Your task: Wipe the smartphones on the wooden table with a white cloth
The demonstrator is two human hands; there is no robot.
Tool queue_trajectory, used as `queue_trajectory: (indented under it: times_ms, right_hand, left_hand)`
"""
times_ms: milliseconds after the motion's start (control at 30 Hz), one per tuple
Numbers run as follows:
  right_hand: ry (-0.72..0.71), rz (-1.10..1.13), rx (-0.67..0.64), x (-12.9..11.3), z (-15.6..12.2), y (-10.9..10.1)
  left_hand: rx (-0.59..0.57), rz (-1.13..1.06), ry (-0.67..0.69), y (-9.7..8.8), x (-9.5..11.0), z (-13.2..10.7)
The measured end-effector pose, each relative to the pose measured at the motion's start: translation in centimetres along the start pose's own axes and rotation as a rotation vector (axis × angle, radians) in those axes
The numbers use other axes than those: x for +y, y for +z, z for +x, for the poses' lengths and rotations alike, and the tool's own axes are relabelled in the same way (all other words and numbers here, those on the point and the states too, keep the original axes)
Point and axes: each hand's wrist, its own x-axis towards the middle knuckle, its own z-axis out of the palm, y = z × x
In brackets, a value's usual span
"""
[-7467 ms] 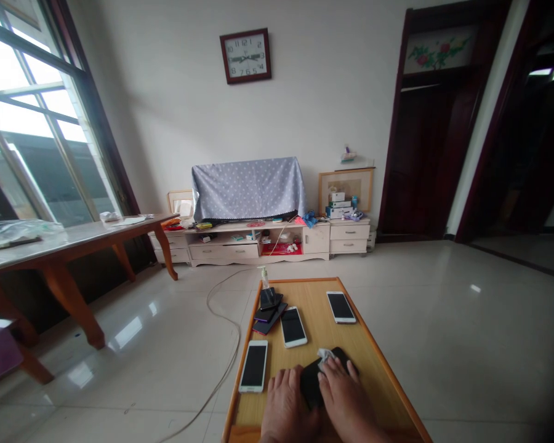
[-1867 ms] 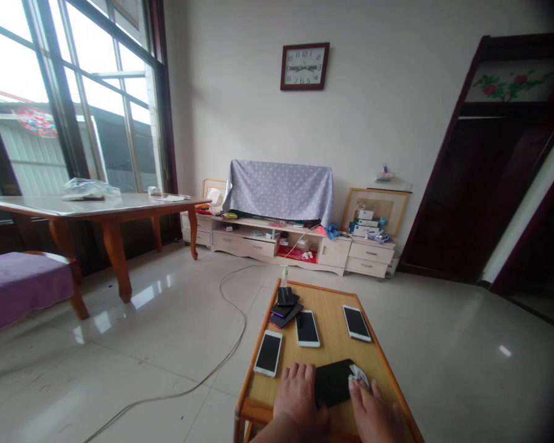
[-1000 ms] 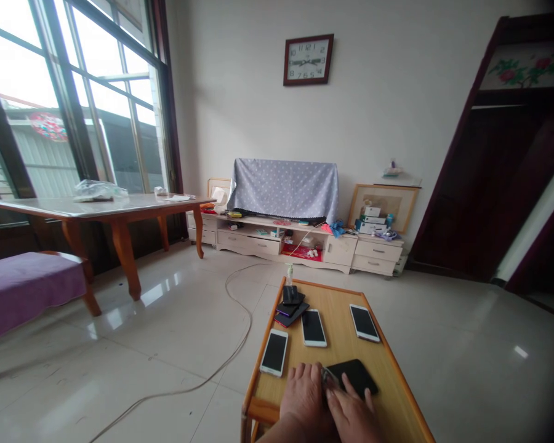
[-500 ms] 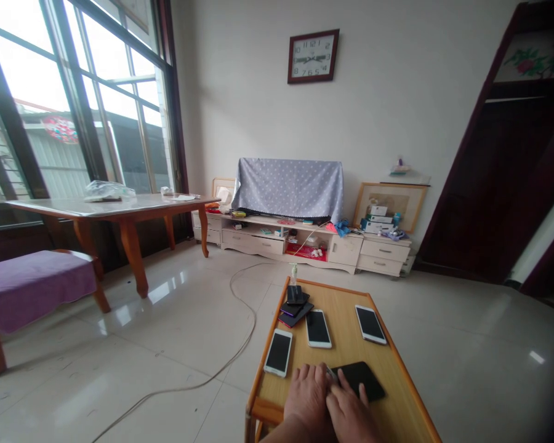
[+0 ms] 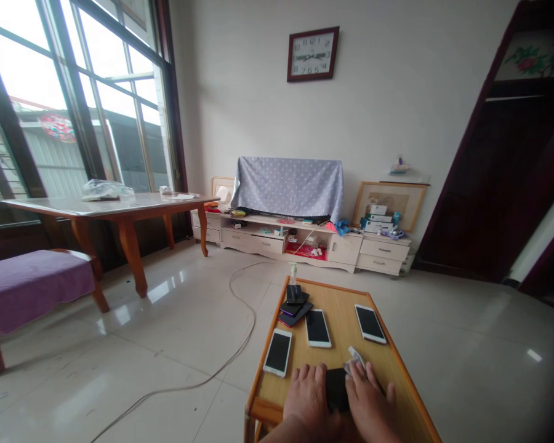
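A flat black phone lies on the small wooden table between my two hands. My left hand steadies its left side, fingers bent and close together. Across its right side lies my right hand, with a crumpled white wipe under the fingertips; part of the wipe is hidden. Close by are three white phones with dark screens: one left of my left hand, one beyond it, one at the right. Several dark phones are stacked at the far left.
A pump bottle stands at the wooden table's far edge. A cable runs over the floor to the left. Beyond are a low white cabinet, a larger table and a bench with a purple cloth.
My right hand has slid right and away from my left hand, the white wipe moving with it to the phone's far right. My left hand stays nearly in place.
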Motion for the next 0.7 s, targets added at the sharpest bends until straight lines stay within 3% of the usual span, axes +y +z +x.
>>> queue_trajectory:
  times_ms: [133, 267, 433, 567, 700]
  right_hand:
    - [-0.201, 0.075, -0.101, -2.6, -2.3, 0.9]
    - [-0.284, 0.145, -0.137, -3.3, -3.1, 0.2]
    - [-0.241, 0.187, -0.096, -1.7, -2.4, -0.8]
    - [-0.135, 0.225, 0.058, 0.7, -1.4, -0.2]
    - [-0.180, 0.364, 0.184, 2.9, -0.9, 0.3]
  left_hand:
    - [-0.058, 0.044, 0.038, -0.1, -0.1, 0.1]
    - [-0.070, 0.068, 0.051, -0.1, -0.2, 0.2]
    - [-0.064, 0.015, 0.033, -0.4, 0.2, 0.1]
    - [-0.032, 0.018, 0.000, -0.7, 0.6, 0.0]
    - [-0.028, 0.035, 0.012, -0.7, 0.7, 0.0]
